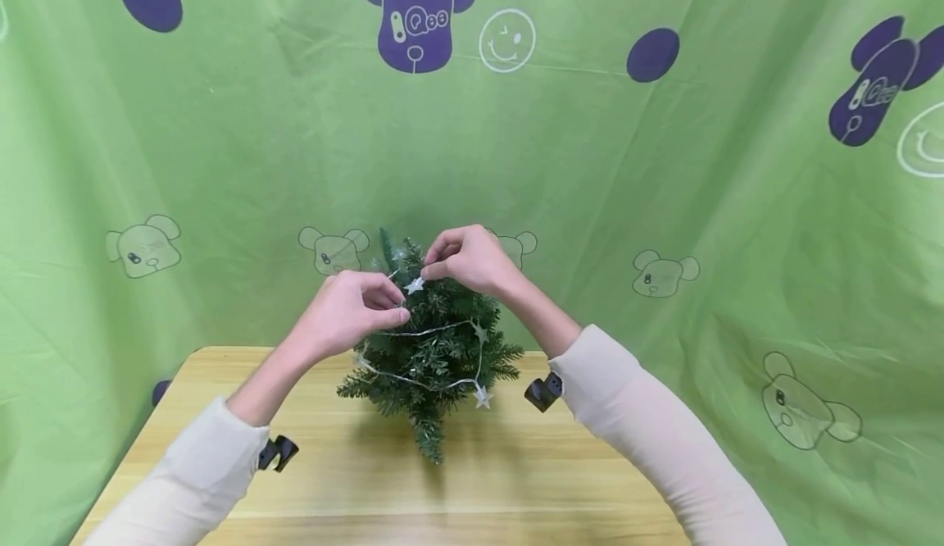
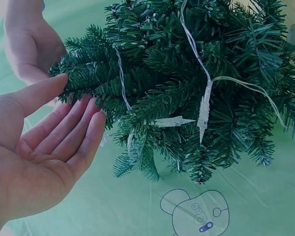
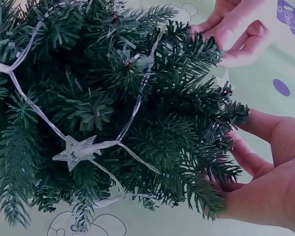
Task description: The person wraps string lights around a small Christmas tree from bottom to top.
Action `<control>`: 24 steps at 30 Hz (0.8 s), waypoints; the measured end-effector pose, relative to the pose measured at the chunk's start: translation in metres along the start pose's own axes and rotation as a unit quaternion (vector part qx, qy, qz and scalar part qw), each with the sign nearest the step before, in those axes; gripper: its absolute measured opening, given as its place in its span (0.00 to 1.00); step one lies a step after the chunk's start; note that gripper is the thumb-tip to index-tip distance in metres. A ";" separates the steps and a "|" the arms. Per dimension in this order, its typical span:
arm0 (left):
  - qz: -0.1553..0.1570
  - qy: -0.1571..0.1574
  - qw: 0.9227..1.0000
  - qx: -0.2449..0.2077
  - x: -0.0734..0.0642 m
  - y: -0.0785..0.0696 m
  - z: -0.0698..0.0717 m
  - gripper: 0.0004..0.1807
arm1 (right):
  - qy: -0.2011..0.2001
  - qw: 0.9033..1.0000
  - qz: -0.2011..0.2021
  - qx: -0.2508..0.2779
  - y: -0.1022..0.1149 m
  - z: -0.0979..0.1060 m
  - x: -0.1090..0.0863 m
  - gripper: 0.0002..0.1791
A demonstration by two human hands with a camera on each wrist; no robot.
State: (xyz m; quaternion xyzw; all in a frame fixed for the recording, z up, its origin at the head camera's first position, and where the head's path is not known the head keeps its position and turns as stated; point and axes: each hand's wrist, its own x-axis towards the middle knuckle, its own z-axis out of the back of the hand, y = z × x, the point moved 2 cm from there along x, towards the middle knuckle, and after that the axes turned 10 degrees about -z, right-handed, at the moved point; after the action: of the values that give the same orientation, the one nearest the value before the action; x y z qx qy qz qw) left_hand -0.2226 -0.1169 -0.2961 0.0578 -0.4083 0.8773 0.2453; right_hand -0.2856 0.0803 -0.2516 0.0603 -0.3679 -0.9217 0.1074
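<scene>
A small artificial Christmas tree [image 1: 435,357] stands on the table, wound with a clear string light [image 1: 424,384] that carries star-shaped lamps. Near the treetop, my right hand [image 1: 472,259] pinches the string light at a star [image 1: 415,286] between thumb and fingertips. My left hand [image 1: 354,308] is at the top's left side, its thumb and loosely bent fingers around a branch tip [image 2: 71,73], thumb apart from the lower fingers. In the right wrist view, needles hide the right fingertips; another star [image 3: 76,151] hangs on the branches.
Under the tree is a wooden table [image 1: 560,464]. A green cloth [image 1: 243,120] printed with bear heads hangs behind and at both sides. Dark wrist cameras [image 1: 543,392] sit at the two light sleeves. Lower branches reach out toward the table's front.
</scene>
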 end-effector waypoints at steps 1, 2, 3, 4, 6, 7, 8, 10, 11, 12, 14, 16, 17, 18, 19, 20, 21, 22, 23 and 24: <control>0.001 0.000 1.000 0.001 0.000 0.000 0.000 0.14 | -0.005 1.000 0.001 -0.002 0.000 0.000 0.000 0.08; 0.001 0.000 1.000 0.002 0.000 0.000 0.000 0.14 | -0.009 1.000 0.001 -0.004 -0.001 -0.001 0.001 0.08; 0.001 0.000 1.000 0.004 0.000 0.000 0.000 0.14 | -0.012 1.000 0.001 -0.005 -0.001 -0.001 0.001 0.08; 0.001 0.001 1.000 0.004 0.000 0.000 0.001 0.14 | -0.015 1.000 0.000 -0.005 -0.001 -0.001 0.001 0.08; 0.001 0.000 1.000 0.005 0.000 -0.001 0.001 0.14 | -0.018 1.000 -0.002 -0.006 -0.001 -0.002 0.002 0.07; 0.000 0.000 1.000 0.005 0.000 -0.001 0.001 0.14 | -0.017 1.000 -0.004 -0.006 -0.001 -0.002 0.002 0.07; 0.000 0.000 1.000 0.005 0.000 -0.001 0.001 0.14 | -0.015 1.000 -0.004 -0.006 -0.002 -0.002 0.002 0.07; -0.001 0.000 1.000 0.005 0.000 -0.001 0.000 0.14 | -0.004 1.000 -0.005 -0.004 -0.002 -0.001 0.002 0.07; -0.001 0.000 1.000 0.005 0.000 -0.001 0.000 0.14 | 0.003 1.000 -0.004 -0.004 -0.002 0.000 0.002 0.07; -0.002 0.000 1.000 0.005 0.000 -0.001 0.000 0.13 | 0.011 1.000 -0.004 -0.004 -0.003 0.001 0.002 0.07; -0.003 0.000 1.000 0.004 0.000 0.000 -0.001 0.13 | 0.021 1.000 -0.003 -0.006 -0.003 0.002 0.001 0.07; -0.004 -0.001 1.000 0.003 0.000 0.000 -0.001 0.13 | 0.026 1.000 -0.003 -0.009 -0.002 0.003 0.001 0.06; -0.005 -0.002 1.000 0.003 0.000 0.000 -0.001 0.13 | 0.028 1.000 -0.002 -0.012 -0.002 0.003 0.000 0.06; -0.005 -0.002 1.000 0.003 0.000 0.000 -0.001 0.13 | 0.028 1.000 -0.003 -0.014 -0.002 0.002 0.000 0.06; -0.005 -0.002 1.000 0.003 -0.001 0.000 -0.001 0.14 | 0.028 0.999 -0.004 -0.015 -0.002 0.002 0.000 0.05; -0.005 -0.003 1.000 0.003 -0.001 0.000 -0.001 0.14 | 0.030 0.999 -0.005 -0.014 -0.002 0.002 -0.001 0.05; -0.005 -0.003 1.000 0.003 -0.001 0.000 -0.001 0.14 | 0.031 0.999 -0.006 -0.010 -0.001 0.003 -0.001 0.05; -0.005 -0.002 1.000 0.003 -0.001 0.000 -0.001 0.14 | 0.034 0.999 -0.007 -0.004 -0.001 0.003 -0.001 0.05; -0.006 -0.002 1.000 0.003 -0.001 0.000 -0.001 0.14 | 0.035 0.999 -0.008 0.004 -0.001 0.004 -0.001 0.06; -0.005 -0.002 1.000 0.002 -0.001 0.000 -0.001 0.14 | 0.038 0.999 -0.010 0.016 -0.001 0.006 -0.001 0.06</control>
State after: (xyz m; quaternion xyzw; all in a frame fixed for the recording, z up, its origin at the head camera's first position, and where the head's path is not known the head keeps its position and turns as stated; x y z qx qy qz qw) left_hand -0.2215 -0.1165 -0.2969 0.0624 -0.4063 0.8769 0.2492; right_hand -0.2856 0.0854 -0.2483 0.1011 -0.3780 -0.9135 0.1110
